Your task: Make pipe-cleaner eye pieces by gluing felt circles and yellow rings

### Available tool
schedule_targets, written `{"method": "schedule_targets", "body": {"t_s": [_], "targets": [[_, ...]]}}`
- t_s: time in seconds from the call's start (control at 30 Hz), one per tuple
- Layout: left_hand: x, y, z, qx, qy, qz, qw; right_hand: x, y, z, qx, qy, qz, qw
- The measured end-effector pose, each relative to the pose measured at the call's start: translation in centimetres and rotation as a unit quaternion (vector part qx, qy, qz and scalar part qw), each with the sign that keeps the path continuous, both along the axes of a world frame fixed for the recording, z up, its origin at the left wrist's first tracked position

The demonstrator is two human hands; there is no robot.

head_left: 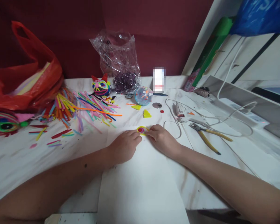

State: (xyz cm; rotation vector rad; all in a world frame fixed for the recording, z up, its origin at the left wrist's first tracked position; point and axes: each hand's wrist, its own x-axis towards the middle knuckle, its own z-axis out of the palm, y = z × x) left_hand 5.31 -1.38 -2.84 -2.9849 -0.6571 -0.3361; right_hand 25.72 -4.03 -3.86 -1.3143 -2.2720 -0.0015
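On a sheet of white paper (140, 186) lies a small eye-shaped coil of pipe cleaners (142, 130), with a red middle, a purple band and a yellow outer ring. My left hand (127, 144) is closed, its fingertips and thumb at the coil's left edge. At the right edge, my right hand (160, 138) pinches the yellow ring's end between thumb and curled fingers. The fingers partly cover both ends of the coil. Two yellow fuzzy pieces (147, 114) lie just beyond it, along with a red disc (162, 111).
Pipe cleaners (93, 105) are heaped at left, by a red plastic bag (25, 81) and a colourful animal head (100, 85). Pliers (207, 137), a glue gun (179, 109) and its looping cable occupy the right. A clear round container (143, 95) stands at the back.
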Motion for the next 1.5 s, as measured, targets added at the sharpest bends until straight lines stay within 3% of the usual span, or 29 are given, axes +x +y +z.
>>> {"method": "schedule_targets", "body": {"t_s": [0.23,0.43,0.8,0.87,1.0,1.07,1.27,1.5], "targets": [[-0.1,0.4,0.0,-0.001,-0.016,-0.019,1.0,0.3,0.2,-0.2,0.019,0.019,-0.012,1.0],[-0.1,0.4,0.0,0.004,-0.003,-0.018,1.0,0.0,-0.2,0.3,0.033,-0.022,0.058,0.998],[0.1,0.3,0.1,0.034,0.033,-0.017,0.999,0.4,-0.2,1.0,-0.005,0.0,0.046,0.999],[0.1,0.4,0.2,0.027,0.042,-0.017,0.999,1.2,0.0,1.7,-0.048,-0.008,0.026,0.998],[0.2,0.4,0.2,0.026,0.039,-0.024,0.999,2.4,0.1,3.1,-0.144,-0.05,-0.112,0.982],[0.1,0.5,0.1,0.027,0.035,-0.025,0.999,2.1,0.0,3.4,-0.171,-0.062,-0.15,0.972],[0.1,0.5,0.0,0.034,0.036,-0.025,0.998,0.5,-0.6,2.6,-0.161,-0.089,-0.167,0.969],[0.2,0.4,0.1,0.045,0.036,-0.024,0.998,0.5,-0.8,2.5,-0.193,0.032,-0.131,0.972]]}}
